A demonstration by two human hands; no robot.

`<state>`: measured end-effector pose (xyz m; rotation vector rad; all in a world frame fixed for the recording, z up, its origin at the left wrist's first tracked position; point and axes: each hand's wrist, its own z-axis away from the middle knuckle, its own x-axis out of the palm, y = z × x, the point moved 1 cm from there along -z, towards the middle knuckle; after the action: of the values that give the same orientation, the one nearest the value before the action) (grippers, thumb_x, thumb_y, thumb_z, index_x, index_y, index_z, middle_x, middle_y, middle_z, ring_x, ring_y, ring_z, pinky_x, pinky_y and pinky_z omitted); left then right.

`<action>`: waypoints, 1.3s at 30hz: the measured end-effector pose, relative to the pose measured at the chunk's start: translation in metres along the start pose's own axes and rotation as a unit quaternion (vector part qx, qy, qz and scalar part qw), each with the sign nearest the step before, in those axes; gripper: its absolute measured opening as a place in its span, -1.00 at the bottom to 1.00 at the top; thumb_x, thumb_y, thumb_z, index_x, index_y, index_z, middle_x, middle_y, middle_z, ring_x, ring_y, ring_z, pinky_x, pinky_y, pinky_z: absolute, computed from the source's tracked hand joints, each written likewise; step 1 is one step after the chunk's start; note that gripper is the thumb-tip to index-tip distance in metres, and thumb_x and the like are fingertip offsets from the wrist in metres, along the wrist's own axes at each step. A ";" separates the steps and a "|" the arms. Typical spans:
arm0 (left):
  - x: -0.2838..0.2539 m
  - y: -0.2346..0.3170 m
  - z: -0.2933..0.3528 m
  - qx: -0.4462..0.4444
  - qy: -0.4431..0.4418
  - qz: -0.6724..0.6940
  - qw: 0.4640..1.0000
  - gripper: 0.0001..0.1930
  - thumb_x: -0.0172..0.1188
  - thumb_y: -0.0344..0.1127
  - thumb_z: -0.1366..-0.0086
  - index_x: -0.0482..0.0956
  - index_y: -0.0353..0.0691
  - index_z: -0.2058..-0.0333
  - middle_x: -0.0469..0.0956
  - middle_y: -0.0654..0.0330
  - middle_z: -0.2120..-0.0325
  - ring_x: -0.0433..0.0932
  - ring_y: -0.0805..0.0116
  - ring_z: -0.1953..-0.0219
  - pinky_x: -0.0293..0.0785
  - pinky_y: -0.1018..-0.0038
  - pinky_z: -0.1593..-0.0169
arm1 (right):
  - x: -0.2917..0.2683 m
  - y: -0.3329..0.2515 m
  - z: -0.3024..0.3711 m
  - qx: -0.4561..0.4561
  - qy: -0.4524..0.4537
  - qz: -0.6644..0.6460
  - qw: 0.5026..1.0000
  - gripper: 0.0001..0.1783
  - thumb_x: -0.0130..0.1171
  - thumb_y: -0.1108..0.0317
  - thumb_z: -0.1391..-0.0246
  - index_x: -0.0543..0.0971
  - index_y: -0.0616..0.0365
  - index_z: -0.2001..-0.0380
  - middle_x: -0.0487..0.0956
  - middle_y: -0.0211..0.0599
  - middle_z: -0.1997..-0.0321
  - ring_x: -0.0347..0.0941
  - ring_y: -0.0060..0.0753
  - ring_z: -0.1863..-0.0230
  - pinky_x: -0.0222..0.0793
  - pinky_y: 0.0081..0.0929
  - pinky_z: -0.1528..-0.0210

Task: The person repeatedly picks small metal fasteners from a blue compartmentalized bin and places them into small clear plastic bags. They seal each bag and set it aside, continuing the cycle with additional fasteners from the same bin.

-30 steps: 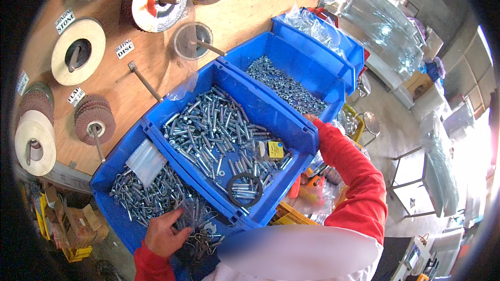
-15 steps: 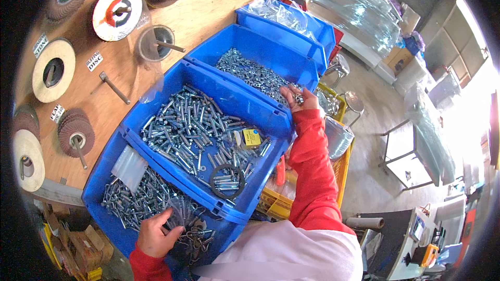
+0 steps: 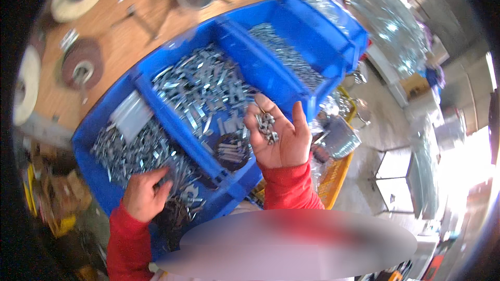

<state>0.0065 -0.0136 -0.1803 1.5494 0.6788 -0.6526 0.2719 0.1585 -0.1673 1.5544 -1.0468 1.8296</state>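
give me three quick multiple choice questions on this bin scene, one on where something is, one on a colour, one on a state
1. Where is the left hand?
A. in the nearest bin among the metal parts
B. on the wooden board
C. on the yellow crate

2. What colour are the bins?
A. green
B. blue
C. grey

3. How is the right hand held?
A. clenched in a fist
B. flat on the bin rim
C. palm up, open, cupping small screws

Answers: 1 A, its fingers lie on the silver hardware in the near bin. 2 B, all the bin walls are blue. 3 C, the palm faces up with a small pile of screws on it.
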 end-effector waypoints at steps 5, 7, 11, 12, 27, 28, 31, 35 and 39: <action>0.006 -0.007 0.008 -0.079 0.009 0.002 0.997 -0.67 0.22 -0.44 -0.14 0.64 -0.45 0.10 0.65 -0.22 0.28 0.67 -0.18 0.25 0.58 0.10 0.14 | 0.022 0.079 0.014 0.073 0.027 0.072 0.994 -0.55 -0.16 -0.08 -0.49 0.48 0.01 0.30 0.32 -0.42 0.59 0.08 -0.58 0.71 -0.02 -0.59 0.72; 0.011 -0.008 0.009 -0.055 0.034 0.009 0.998 -0.58 0.26 -0.48 -0.08 0.62 -0.41 0.02 0.66 -0.22 0.18 0.67 -0.16 0.13 0.61 0.18 0.03 | 0.028 0.107 0.019 0.035 0.044 0.124 0.991 -0.54 -0.15 -0.05 -0.50 0.43 0.06 0.37 0.27 -0.44 0.65 0.07 -0.59 0.70 -0.02 -0.57 0.70; 0.017 -0.010 0.014 -0.050 0.023 0.018 0.998 -0.53 0.22 -0.51 -0.07 0.57 -0.39 -0.03 0.64 -0.23 0.14 0.65 -0.18 0.08 0.59 0.13 -0.03 | 0.024 0.151 0.007 -0.086 0.002 0.188 0.978 -0.54 -0.15 -0.04 -0.50 0.43 0.06 0.38 0.28 -0.43 0.65 0.09 -0.55 0.69 0.03 -0.54 0.66; 0.018 -0.010 0.014 -0.046 0.025 0.022 0.998 -0.53 0.21 -0.52 -0.07 0.56 -0.39 -0.03 0.64 -0.23 0.15 0.64 -0.19 0.08 0.58 0.11 -0.03 | 0.020 0.160 0.002 -0.109 -0.007 0.216 0.970 -0.54 -0.15 -0.06 -0.50 0.43 0.03 0.38 0.28 -0.44 0.64 0.09 -0.54 0.67 0.02 -0.51 0.64; 0.007 -0.005 0.009 -0.083 -0.005 0.015 0.996 -0.68 0.20 -0.49 -0.01 0.58 -0.41 0.18 0.63 -0.26 0.42 0.66 -0.26 0.29 0.61 -0.05 0.20 | -0.006 0.204 -0.008 -0.283 -0.129 0.338 0.888 -0.49 -0.22 0.01 -0.50 0.45 0.18 0.40 0.40 -0.21 0.50 0.38 -0.19 0.40 0.33 -0.20 0.20; 0.006 -0.005 0.009 -0.083 -0.005 0.017 0.996 -0.68 0.21 -0.48 -0.02 0.58 -0.41 0.18 0.63 -0.26 0.43 0.66 -0.26 0.29 0.61 -0.05 0.20 | -0.005 0.205 -0.007 -0.283 -0.137 0.336 0.888 -0.49 -0.23 0.02 -0.50 0.46 0.19 0.39 0.42 -0.19 0.49 0.39 -0.19 0.39 0.34 -0.21 0.19; 0.006 -0.005 0.011 -0.086 0.003 0.023 0.996 -0.68 0.23 -0.46 -0.03 0.58 -0.40 0.18 0.63 -0.26 0.43 0.66 -0.26 0.29 0.60 -0.04 0.19 | 0.003 0.199 -0.006 -0.290 -0.147 0.394 0.860 -0.53 -0.20 0.09 -0.48 0.51 0.23 0.34 0.49 -0.13 0.42 0.43 -0.18 0.33 0.36 -0.25 0.15; 0.003 -0.005 0.018 -0.076 0.005 0.015 0.997 -0.66 0.17 -0.51 0.00 0.56 -0.37 0.17 0.62 -0.23 0.43 0.63 -0.29 0.29 0.56 -0.07 0.18 | 0.018 0.168 -0.005 -0.282 -0.141 0.747 0.586 -0.75 0.08 0.33 -0.25 0.54 0.35 0.23 0.57 0.08 0.32 0.52 -0.03 0.28 0.42 -0.16 0.04; -0.002 -0.003 0.019 -0.038 -0.028 -0.027 0.999 -0.66 0.15 -0.51 -0.01 0.60 -0.30 0.16 0.63 -0.17 0.37 0.63 -0.24 0.29 0.57 -0.04 0.20 | 0.020 0.149 -0.002 -0.098 -0.174 0.910 0.364 -0.81 0.22 0.33 -0.08 0.56 0.25 0.33 0.62 0.05 0.28 0.61 0.09 0.30 0.55 -0.11 0.22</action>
<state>0.0026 -0.0328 -0.1817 1.4419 0.6967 -0.7004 0.1485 0.0738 -0.1813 -0.2554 -3.8872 1.7241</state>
